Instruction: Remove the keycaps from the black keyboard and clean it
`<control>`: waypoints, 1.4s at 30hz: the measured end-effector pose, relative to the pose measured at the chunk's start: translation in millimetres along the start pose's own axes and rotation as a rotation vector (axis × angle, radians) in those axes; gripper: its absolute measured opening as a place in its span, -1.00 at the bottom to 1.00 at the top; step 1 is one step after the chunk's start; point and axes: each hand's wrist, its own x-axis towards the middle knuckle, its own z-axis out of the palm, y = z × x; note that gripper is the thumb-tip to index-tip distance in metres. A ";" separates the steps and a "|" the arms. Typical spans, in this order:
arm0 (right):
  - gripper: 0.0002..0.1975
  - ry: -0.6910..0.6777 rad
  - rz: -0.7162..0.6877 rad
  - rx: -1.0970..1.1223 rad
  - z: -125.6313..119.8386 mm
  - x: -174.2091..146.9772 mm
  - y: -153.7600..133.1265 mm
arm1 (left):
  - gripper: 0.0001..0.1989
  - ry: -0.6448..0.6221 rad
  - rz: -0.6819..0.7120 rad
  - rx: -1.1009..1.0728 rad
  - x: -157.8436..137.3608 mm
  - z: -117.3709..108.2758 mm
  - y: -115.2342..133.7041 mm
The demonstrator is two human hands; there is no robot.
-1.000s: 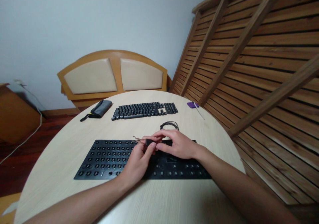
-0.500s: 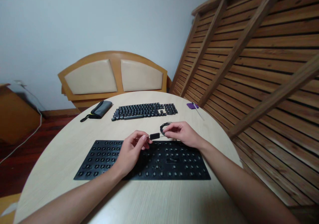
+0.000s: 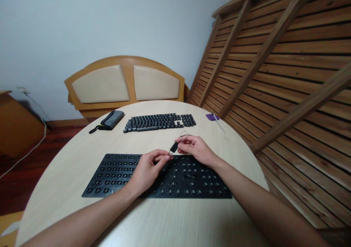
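A wire keycap puller (image 3: 173,147) with a black middle and thin metal wires at both ends is held above the keyboard's far edge. The fingertips of my left hand (image 3: 153,163) pinch its lower wire end. My right hand (image 3: 196,148) has its fingers closed at the upper part, where a bent wire sticks up past the fingers. Beneath both hands lies a black keyboard (image 3: 123,183) stripped of its keycaps, its switches bare; my left hand and forearm cover part of it.
Beyond my hands, black keycaps (image 3: 149,122) are laid out in keyboard order on the round table (image 3: 68,173). A grey and black pouch (image 3: 113,120) lies to their left. At the right are a purple item (image 3: 211,117) and a thin pale stick (image 3: 219,124). Wooden slats (image 3: 274,75) lean beyond.
The keycap puller has turned from level to slanted, its right end up. My left hand has shifted slightly right, and my right hand slightly left. The black cable loop is now hidden.
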 end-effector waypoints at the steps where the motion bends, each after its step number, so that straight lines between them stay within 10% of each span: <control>1: -0.59 -0.022 0.000 -0.015 4.8 -0.6 1.0 | -0.75 -0.003 -0.001 -0.002 0.1 0.2 -0.3; 9: -0.55 0.051 -0.063 -0.110 1.1 3.7 0.8 | -0.62 -0.038 0.225 0.520 -5.8 0.2 -3.8; 16: -0.57 0.589 -0.140 -0.740 -97.6 34.1 -0.2 | -0.47 -0.165 0.306 0.963 -12.5 3.3 -2.0; 23: -0.71 0.789 0.056 -1.082 -166.6 50.2 6.3 | -0.54 -0.173 0.311 0.998 -12.0 5.1 2.0; 42: -0.67 0.915 0.362 -1.338 -180.3 64.9 23.7 | -0.57 -0.177 0.300 0.933 -13.0 4.6 2.5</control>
